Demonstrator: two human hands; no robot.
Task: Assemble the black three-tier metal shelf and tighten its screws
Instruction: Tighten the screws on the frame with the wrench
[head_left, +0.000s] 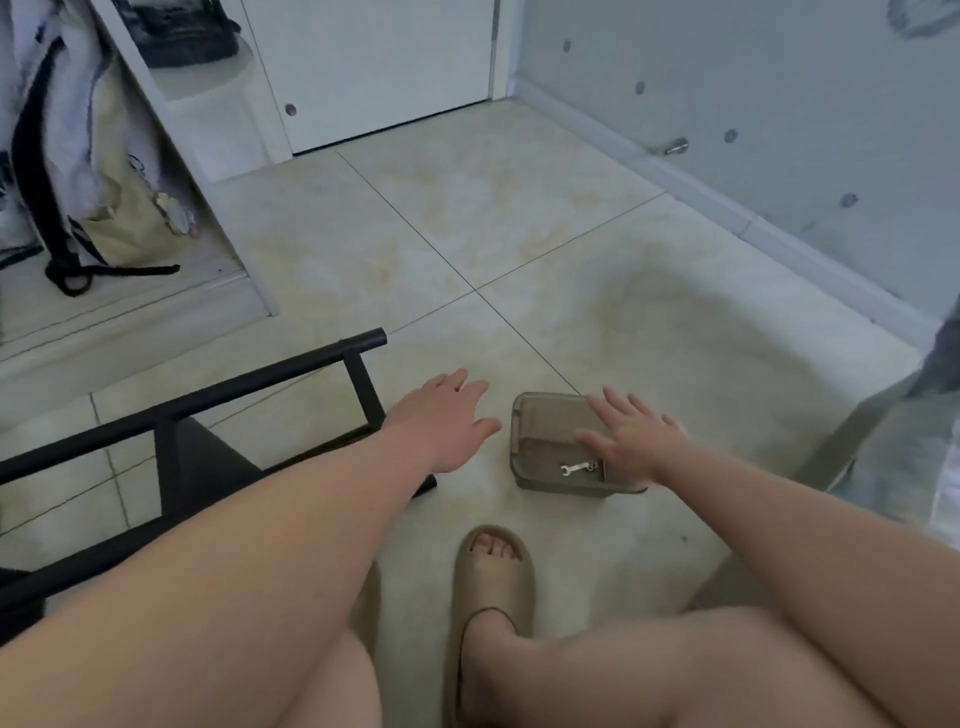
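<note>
Now | left hand spread, empty | right hand spread over box

Bare floor lies between shelf frame and plastic box.

No legible text or labels anywhere.

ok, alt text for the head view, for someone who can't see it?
A person's open right hand reaches over a translucent box on the tiled floor, a small wrench inside it. The open left hand hovers beside a black metal shelf frame lying at left.
</note>
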